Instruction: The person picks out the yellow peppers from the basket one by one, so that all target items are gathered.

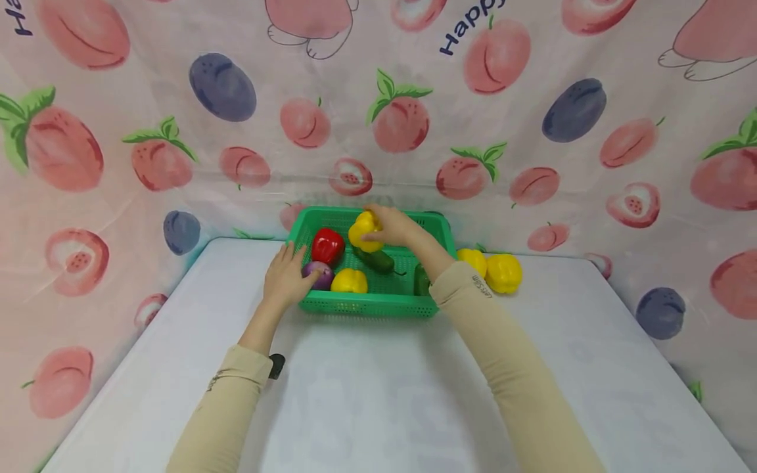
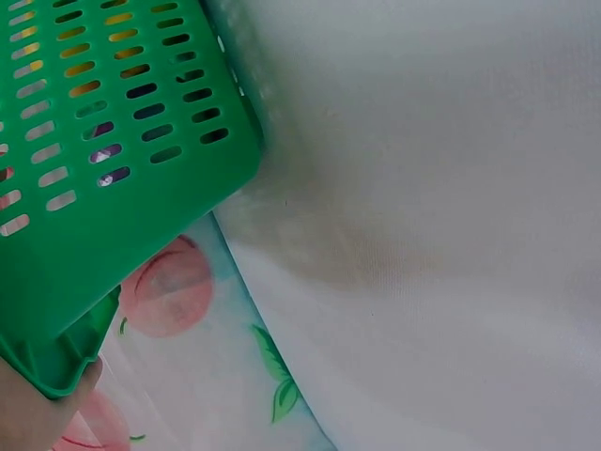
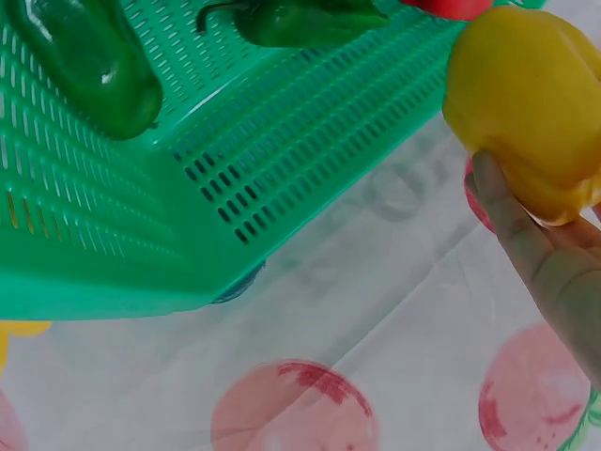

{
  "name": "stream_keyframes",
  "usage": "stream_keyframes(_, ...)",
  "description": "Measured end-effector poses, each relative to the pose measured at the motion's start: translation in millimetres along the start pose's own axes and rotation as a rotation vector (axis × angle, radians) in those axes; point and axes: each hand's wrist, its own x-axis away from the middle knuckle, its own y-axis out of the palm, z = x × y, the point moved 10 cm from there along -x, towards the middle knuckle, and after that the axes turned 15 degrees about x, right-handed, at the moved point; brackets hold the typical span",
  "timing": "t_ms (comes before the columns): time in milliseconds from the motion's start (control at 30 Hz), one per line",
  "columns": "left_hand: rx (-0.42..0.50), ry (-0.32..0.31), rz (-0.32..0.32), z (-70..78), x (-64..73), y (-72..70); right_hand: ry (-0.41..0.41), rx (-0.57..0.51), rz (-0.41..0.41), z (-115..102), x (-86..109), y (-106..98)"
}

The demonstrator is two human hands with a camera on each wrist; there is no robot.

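Note:
My right hand (image 1: pixel 393 226) holds a yellow bell pepper (image 1: pixel 363 233) over the back of the green basket (image 1: pixel 367 303); in the right wrist view this yellow pepper (image 3: pixel 526 103) sits between the fingers, above the basket's rim. My left hand (image 1: pixel 286 279) grips the basket's left side, with the thumb over the rim near a purple round vegetable (image 1: pixel 320 274). Inside are a red bell pepper (image 1: pixel 328 246), a second yellow bell pepper (image 1: pixel 349 281) and a dark green pepper with a stem (image 1: pixel 377 261). Another green vegetable (image 3: pixel 89 70) lies at the right end, partly behind my forearm in the head view.
Two more yellow bell peppers, one (image 1: pixel 504 273) farther right and one (image 1: pixel 472 261) partly behind my sleeve, lie outside the basket. The white table (image 1: pixel 367 387) ends just behind the basket at a fruit-patterned cloth (image 1: pixel 355 98).

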Motion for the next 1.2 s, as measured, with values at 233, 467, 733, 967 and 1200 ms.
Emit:
stream_keyframes(233, -0.004, -0.005, -0.01, -1.3, -0.7, 1.1, -0.028, -0.083, 0.14, 3, 9.2, -14)
stream_keyframes(467, -0.014, -0.003, -0.016, -1.4, -1.3, 5.0, 0.043, -0.243, 0.219, 14, 23.5, -12)
stream_keyframes(733, -0.014, -0.002, -0.008, 2.3, -1.1, 4.5, 0.087, -0.353, 0.352, 23, 36.9, -11)
stream_keyframes(967, -0.016, 0.002, -0.005, 1.8, -0.3, 0.9, 0.093, -0.456, 0.433, 22, 51.6, -15)
stream_keyframes(1200, -0.017, 0.005, -0.003, 4.1, 0.0, 0.5, 0.088, -0.55, 0.469, 23, 67.9, -13)
